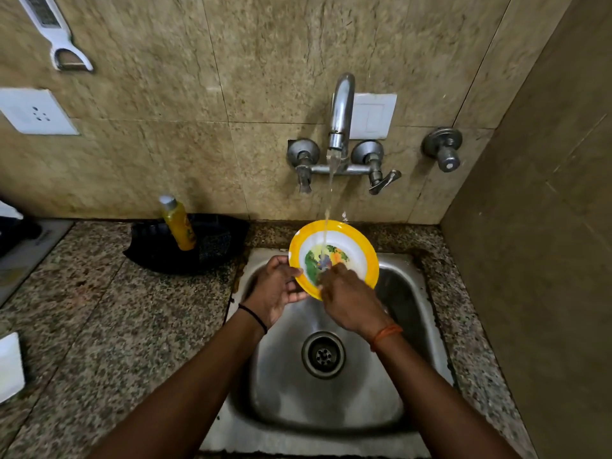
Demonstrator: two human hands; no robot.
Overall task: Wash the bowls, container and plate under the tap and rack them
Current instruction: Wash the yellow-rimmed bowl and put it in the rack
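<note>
Both forearms reach over the sink [334, 405]. Left hand [276, 288] grip is clamped on the yellow-rimmed plate [361, 256] at its left edge, plate tilted toward the camera beneath the tap [341, 111] stream. Right hand [347, 298] lies flat-fingered on the plate's face (rubbing, likely), gripping nothing.

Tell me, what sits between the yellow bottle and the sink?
In the head view, only the black tray holding the yellow bottle and a strip of speckled counter lie before the sink.
</note>
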